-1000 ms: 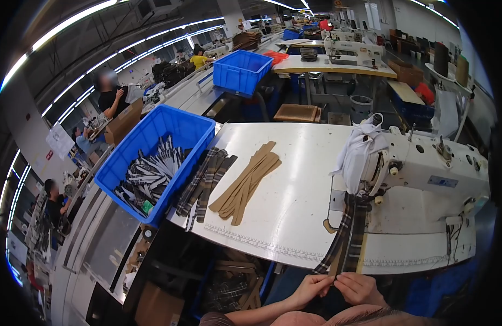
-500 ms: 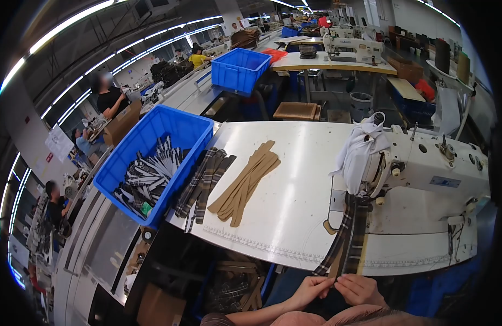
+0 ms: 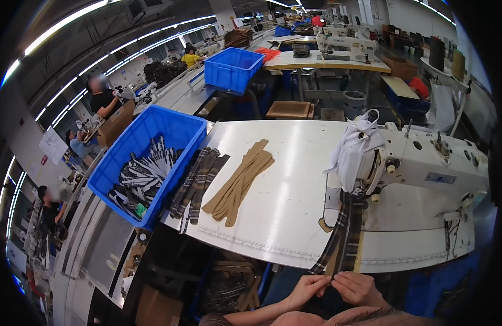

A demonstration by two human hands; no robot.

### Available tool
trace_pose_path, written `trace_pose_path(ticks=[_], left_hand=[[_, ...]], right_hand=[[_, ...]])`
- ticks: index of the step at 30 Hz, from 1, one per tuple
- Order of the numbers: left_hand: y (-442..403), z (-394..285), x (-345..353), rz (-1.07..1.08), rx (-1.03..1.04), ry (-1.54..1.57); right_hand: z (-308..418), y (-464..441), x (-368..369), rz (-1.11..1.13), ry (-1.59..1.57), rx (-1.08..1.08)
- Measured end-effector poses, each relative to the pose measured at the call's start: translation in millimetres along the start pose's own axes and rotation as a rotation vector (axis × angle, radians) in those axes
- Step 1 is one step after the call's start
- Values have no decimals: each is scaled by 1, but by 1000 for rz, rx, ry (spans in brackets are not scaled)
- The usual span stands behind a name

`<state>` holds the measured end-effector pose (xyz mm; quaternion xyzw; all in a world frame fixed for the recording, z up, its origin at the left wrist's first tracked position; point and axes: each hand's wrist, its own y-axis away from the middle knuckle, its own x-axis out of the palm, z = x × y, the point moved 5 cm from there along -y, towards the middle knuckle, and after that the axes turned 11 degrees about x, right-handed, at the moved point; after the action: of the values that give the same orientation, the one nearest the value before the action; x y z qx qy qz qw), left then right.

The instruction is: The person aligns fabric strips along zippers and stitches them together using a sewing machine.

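At the table's front edge, my left hand [image 3: 308,289] and my right hand [image 3: 357,289] are side by side, thumbs and fingertips pinched together. They hold the near ends of fabric strips: a dark plaid strip [image 3: 352,239] and a tan strip [image 3: 332,262] beside it. Those strips run up over the table to the needle area of a white sewing machine [image 3: 433,163]. A white cloth [image 3: 355,149] hangs over the machine's head and hides part of it. Which hand grips which layer is hard to make out.
On the white table [image 3: 289,190] lie a bundle of tan strips [image 3: 240,182] and a stack of plaid strips [image 3: 199,182]. A blue bin [image 3: 175,130] at left holds many cut strips. Another blue bin [image 3: 232,70] stands farther back. People work at left.
The whole view has shifted slightly left. My hands keep their pinch on the strips at the table edge, with very little movement.
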<state>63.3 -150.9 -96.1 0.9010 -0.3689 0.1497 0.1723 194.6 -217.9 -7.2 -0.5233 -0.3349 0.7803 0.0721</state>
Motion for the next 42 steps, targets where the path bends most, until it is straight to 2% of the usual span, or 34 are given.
trace_pose_path(ticks=[15, 17, 20, 26, 42], left_hand=[[-2, 3, 1, 20, -25, 14], [-2, 4, 2, -10, -60, 126], [-3, -4, 6, -26, -56, 33], [-4, 5, 6, -47, -75, 111], [-1, -5, 6, -47, -59, 43]], right_hand=[[0, 1, 2, 0, 7, -7], [1, 0, 2, 2, 0, -11], [0, -2, 2, 12, -15, -16], [0, -2, 2, 11, -14, -22], [-1, 1, 2, -2, -25, 11]])
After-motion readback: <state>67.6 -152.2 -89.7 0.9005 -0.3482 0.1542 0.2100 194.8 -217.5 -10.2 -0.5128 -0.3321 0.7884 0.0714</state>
